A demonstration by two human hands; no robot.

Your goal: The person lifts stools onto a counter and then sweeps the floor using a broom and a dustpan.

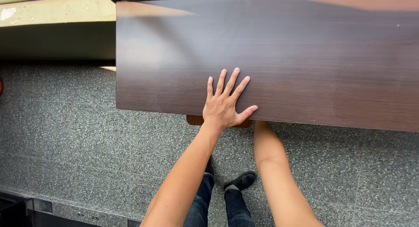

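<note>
While the right forearm [273, 166] is reaching under the near edge, hand hidden so its fingers' grip cannot be told, the left hand [224, 105] is pressing flat, fingers [230, 81] spread and holding nothing, on the dark wooden bench [305, 56]

One dark wood-grain tabletop [283, 56]. Two bare forearms, but only one of the hands [224, 105] shows, the left, lying flat with five fingers spread; the right is hidden under the edge. One small brown piece [194, 120] peeks out below, perhaps a bracket. One dark shoe [241, 181].
</note>
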